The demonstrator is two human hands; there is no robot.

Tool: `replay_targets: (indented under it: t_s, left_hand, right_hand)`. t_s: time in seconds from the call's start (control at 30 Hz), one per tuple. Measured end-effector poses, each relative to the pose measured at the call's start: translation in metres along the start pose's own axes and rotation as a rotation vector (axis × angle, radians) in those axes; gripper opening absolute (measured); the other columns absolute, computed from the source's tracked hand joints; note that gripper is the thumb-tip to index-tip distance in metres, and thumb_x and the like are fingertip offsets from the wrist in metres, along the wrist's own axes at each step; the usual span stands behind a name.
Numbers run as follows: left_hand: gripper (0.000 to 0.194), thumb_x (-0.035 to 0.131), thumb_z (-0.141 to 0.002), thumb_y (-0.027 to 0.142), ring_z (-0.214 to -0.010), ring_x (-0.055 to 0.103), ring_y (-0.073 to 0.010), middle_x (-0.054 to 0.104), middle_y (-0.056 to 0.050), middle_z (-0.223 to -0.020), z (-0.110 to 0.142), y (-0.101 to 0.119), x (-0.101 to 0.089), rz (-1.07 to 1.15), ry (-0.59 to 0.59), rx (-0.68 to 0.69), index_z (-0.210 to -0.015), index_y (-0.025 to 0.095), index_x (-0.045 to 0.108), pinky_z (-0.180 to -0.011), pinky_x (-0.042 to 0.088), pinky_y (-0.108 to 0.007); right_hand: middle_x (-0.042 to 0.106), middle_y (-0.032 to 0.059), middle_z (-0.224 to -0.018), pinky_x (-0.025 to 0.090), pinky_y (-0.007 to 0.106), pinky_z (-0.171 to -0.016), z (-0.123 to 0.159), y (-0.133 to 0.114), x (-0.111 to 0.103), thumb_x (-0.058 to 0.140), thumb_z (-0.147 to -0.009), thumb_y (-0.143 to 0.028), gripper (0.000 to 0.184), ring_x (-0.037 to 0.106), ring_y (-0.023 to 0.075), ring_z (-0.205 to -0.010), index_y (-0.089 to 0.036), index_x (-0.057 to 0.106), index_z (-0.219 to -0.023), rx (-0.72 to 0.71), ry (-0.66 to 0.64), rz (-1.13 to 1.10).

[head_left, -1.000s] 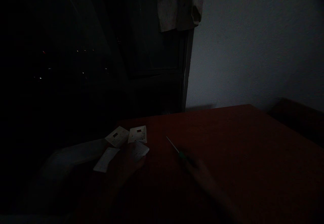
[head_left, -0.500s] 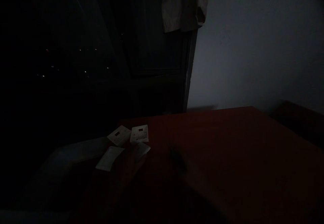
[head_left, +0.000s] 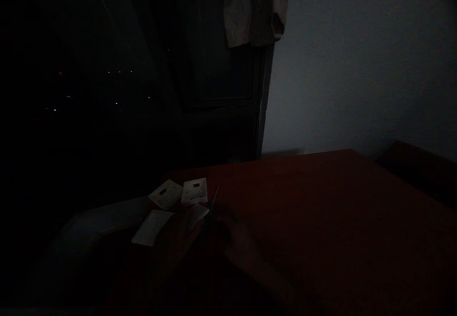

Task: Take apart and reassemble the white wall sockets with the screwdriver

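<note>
Left hand (head_left: 180, 235) curled round pale plate (head_left: 197, 214), just below two shallow boxes (head_left: 195, 194) near counter's (head_left: 321, 202) far edge. Right hand (head_left: 237, 237) partly curled beside screwdriver (head_left: 211, 208), grip too dark to tell; counter stretches rightward.

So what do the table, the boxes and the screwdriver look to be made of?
Table: likely smooth wood or veneer, from its even reddish-brown face. Left box and right box: probably matte plastic, pale, with thin walls and cutouts. Screwdriver: seemingly metal shaft, slim, pale; handle too dark.
</note>
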State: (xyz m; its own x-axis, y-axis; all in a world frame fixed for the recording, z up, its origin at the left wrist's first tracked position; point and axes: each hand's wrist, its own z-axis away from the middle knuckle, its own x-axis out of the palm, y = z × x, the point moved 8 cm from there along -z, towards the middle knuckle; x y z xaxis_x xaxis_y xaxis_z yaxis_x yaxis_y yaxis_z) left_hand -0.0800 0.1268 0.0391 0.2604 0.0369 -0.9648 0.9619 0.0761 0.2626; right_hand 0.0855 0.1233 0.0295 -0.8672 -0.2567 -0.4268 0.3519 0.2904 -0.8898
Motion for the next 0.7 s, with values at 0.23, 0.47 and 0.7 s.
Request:
replay_targets:
  t_s: [0.23,0.47,0.7]
  left_hand:
    - [0.036,0.045,-0.090,0.039,-0.123,0.049,-0.0245,0.053,-0.008,-0.134,-0.001,-0.004,-0.005,0.055,0.115,0.041,-0.123,0.022,0.049,-0.102,0.040,-0.038]
    - [0.029,0.042,-0.092,0.031,-0.117,0.052,-0.0230,0.059,-0.005,-0.124,0.018,0.052,-0.018,0.128,0.225,0.269,-0.117,0.024,0.054,-0.101,0.042,-0.039]
    - [0.033,0.043,-0.087,0.018,-0.098,0.063,-0.0206,0.062,-0.002,-0.117,0.046,0.152,0.020,0.100,-0.138,0.473,-0.116,0.029,0.054,-0.085,0.052,-0.034]
  right_hand:
    - [0.066,0.0083,-0.119,0.046,0.038,-0.097,0.024,0.021,-0.025,0.050,-0.079,-0.011,0.042,0.061,0.0230,-0.110,-0.020,0.062,-0.118,0.066,-0.009,0.049]
    - [0.069,0.0086,-0.111,0.048,0.037,-0.092,0.035,0.046,-0.056,0.046,-0.086,-0.021,0.030,0.064,0.0224,-0.101,-0.020,0.067,-0.107,0.136,0.087,0.006]
    - [0.071,0.0082,-0.109,0.048,0.036,-0.093,0.035,0.054,-0.060,0.044,-0.079,-0.015,0.034,0.065,0.0209,-0.101,-0.018,0.066,-0.105,0.095,0.162,-0.115]
